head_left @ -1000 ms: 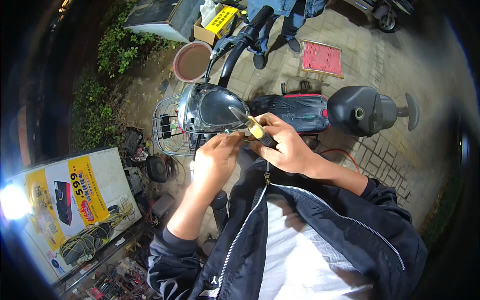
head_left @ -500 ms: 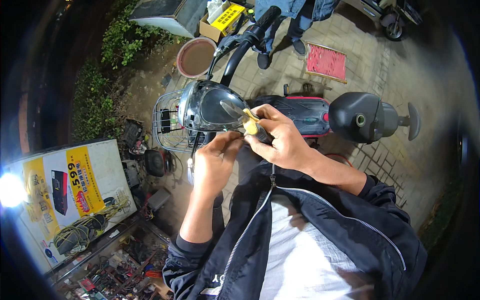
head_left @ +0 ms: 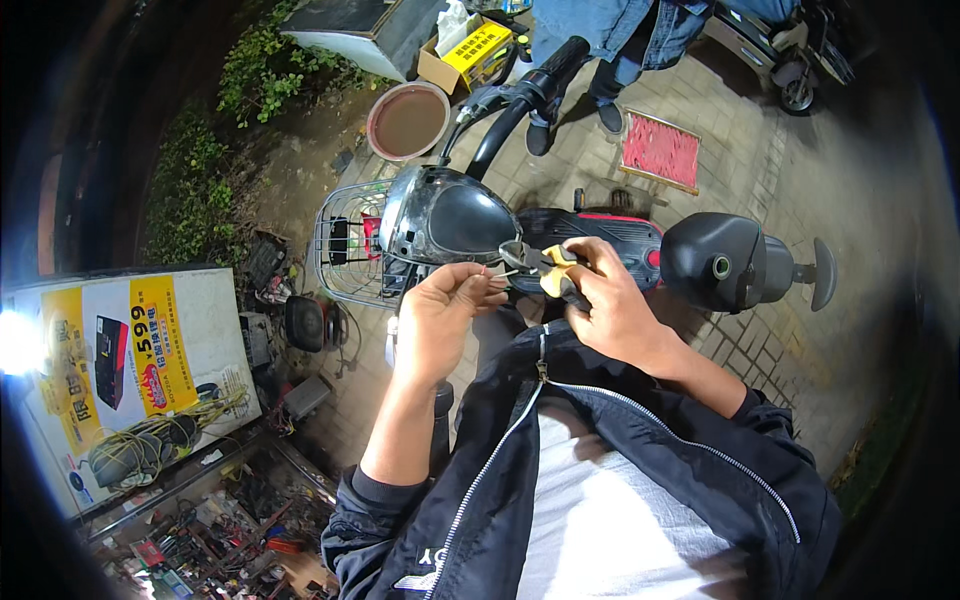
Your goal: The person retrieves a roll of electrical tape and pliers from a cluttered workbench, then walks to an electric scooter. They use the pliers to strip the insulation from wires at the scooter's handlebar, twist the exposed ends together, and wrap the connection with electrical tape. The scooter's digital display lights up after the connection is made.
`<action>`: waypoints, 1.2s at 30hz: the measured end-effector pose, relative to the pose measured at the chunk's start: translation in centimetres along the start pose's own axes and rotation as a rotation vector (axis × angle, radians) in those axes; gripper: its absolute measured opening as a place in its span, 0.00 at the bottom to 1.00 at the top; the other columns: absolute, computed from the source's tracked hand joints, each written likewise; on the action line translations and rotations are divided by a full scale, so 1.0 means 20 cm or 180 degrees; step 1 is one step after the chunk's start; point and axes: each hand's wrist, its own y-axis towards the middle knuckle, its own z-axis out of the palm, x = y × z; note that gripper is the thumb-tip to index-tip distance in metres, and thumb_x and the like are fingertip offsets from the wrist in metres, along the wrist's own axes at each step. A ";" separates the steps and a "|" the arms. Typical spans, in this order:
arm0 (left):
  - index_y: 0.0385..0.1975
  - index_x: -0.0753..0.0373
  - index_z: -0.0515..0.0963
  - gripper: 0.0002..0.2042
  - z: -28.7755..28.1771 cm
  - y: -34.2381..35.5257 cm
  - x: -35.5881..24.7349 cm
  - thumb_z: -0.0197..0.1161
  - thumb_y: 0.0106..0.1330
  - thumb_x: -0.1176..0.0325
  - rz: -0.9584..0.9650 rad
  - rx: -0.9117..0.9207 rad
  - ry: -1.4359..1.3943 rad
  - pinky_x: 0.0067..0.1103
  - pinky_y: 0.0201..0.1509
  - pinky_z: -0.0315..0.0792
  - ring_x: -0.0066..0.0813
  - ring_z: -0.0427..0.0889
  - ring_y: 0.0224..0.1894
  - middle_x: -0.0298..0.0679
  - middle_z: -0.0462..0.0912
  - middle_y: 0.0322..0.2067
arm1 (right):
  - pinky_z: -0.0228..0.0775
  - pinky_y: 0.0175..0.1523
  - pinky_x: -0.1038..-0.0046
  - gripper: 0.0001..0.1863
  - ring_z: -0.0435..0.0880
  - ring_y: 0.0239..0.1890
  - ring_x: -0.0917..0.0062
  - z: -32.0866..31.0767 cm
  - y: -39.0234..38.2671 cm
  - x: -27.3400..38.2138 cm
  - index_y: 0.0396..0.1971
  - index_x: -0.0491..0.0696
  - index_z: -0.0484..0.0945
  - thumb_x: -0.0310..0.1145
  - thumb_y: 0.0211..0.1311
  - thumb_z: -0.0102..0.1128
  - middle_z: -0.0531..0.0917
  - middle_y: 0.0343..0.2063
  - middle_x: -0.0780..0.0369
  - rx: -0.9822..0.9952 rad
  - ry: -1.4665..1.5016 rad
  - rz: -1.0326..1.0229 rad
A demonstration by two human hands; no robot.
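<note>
My left hand (head_left: 438, 318) pinches thin wires (head_left: 508, 273) between thumb and fingertips; a pale bit of wire sticks out to the right. My right hand (head_left: 622, 312) is closed around pliers (head_left: 562, 274) with yellow and black handles. Their metal jaws point left, close above the wire end; whether they touch it I cannot tell. Just beyond both hands is the dark, shiny front housing (head_left: 468, 218) of an electric scooter, its handlebar (head_left: 515, 130) reaching away from me. The scooter's black seat (head_left: 712, 250) lies to the right.
A wire basket (head_left: 345, 250) is fixed at the scooter's front. Behind stand a basin (head_left: 408, 120) of murky water, a yellow box (head_left: 474, 50) and a person in denim (head_left: 590, 35). A red-topped stool (head_left: 660, 150) is farther right. Parts and tools (head_left: 215, 530) crowd the lower left.
The pliers have come down and right from over the housing, and their jaws are now near the wire end. My right hand has shifted right, away from my left hand, which still pinches.
</note>
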 end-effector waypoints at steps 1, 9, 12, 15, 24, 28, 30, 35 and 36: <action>0.44 0.70 0.76 0.10 0.00 0.00 0.01 0.58 0.73 0.69 0.0049 0.0080 -0.0100 0.26 0.45 0.82 0.32 0.87 0.37 0.45 0.85 0.37 | 0.63 0.59 0.59 0.20 0.71 0.56 0.56 -0.02 -0.02 0.00 0.39 0.41 0.78 0.21 0.41 0.67 0.72 0.52 0.52 0.0296 -0.0171 0.0158; 0.46 0.67 0.73 0.07 0.00 0.00 0.02 0.51 0.74 0.73 0.0096 0.0140 -0.0305 0.24 0.38 0.79 0.30 0.85 0.31 0.40 0.82 0.33 | 0.57 0.62 0.56 0.21 0.68 0.60 0.57 -0.03 0.00 0.01 0.39 0.41 0.80 0.24 0.39 0.67 0.69 0.56 0.52 0.0661 -0.0852 -0.0126; 0.44 0.67 0.74 0.07 0.01 -0.02 0.02 0.52 0.73 0.72 0.0295 0.0075 -0.0115 0.20 0.35 0.76 0.24 0.82 0.28 0.37 0.80 0.30 | 0.59 0.61 0.57 0.21 0.70 0.58 0.57 -0.03 0.00 0.02 0.41 0.41 0.80 0.24 0.40 0.67 0.70 0.55 0.52 0.0576 -0.0775 -0.0035; 0.43 0.67 0.75 0.06 0.02 -0.03 0.00 0.54 0.73 0.73 0.0346 0.0113 0.0316 0.16 0.32 0.72 0.18 0.78 0.26 0.34 0.77 0.27 | 0.60 0.60 0.58 0.21 0.71 0.57 0.56 -0.03 0.00 0.02 0.41 0.40 0.80 0.25 0.41 0.69 0.71 0.55 0.52 0.0521 -0.0644 -0.0051; 0.43 0.65 0.77 0.06 0.05 -0.05 -0.04 0.57 0.72 0.71 0.0524 -0.0119 0.1366 0.14 0.35 0.66 0.17 0.69 0.30 0.28 0.74 0.29 | 0.63 0.55 0.60 0.20 0.71 0.53 0.58 -0.02 0.02 0.03 0.39 0.41 0.80 0.24 0.40 0.69 0.71 0.51 0.53 0.0648 -0.0570 -0.0065; 0.40 0.67 0.78 0.06 0.07 -0.06 -0.03 0.61 0.70 0.72 0.1388 -0.0556 0.2346 0.18 0.39 0.67 0.21 0.69 0.34 0.37 0.73 0.40 | 0.63 0.51 0.61 0.21 0.71 0.49 0.58 -0.03 0.01 0.03 0.39 0.41 0.79 0.24 0.39 0.69 0.71 0.49 0.52 0.0680 -0.0559 -0.0154; 0.40 0.67 0.78 0.06 0.09 -0.06 -0.02 0.61 0.70 0.72 0.1500 -0.0740 0.2291 0.17 0.40 0.67 0.21 0.70 0.36 0.37 0.73 0.42 | 0.63 0.51 0.62 0.21 0.71 0.49 0.58 -0.02 0.00 0.03 0.39 0.41 0.79 0.24 0.39 0.69 0.71 0.49 0.52 0.0588 -0.0466 -0.0191; 0.43 0.65 0.80 0.07 0.11 -0.07 -0.03 0.59 0.72 0.70 0.0544 -0.0502 0.0972 0.13 0.32 0.67 0.15 0.73 0.29 0.31 0.77 0.30 | 0.65 0.51 0.61 0.20 0.72 0.49 0.59 0.01 0.01 0.05 0.39 0.41 0.79 0.25 0.40 0.69 0.71 0.48 0.52 0.0440 -0.0370 -0.0079; 0.43 0.65 0.81 0.08 0.11 -0.06 -0.03 0.59 0.73 0.69 0.0603 -0.0425 0.0737 0.12 0.28 0.65 0.12 0.70 0.24 0.27 0.76 0.23 | 0.64 0.52 0.61 0.18 0.72 0.50 0.58 0.01 0.01 0.05 0.38 0.42 0.80 0.25 0.42 0.68 0.71 0.49 0.52 0.0427 -0.0503 -0.0099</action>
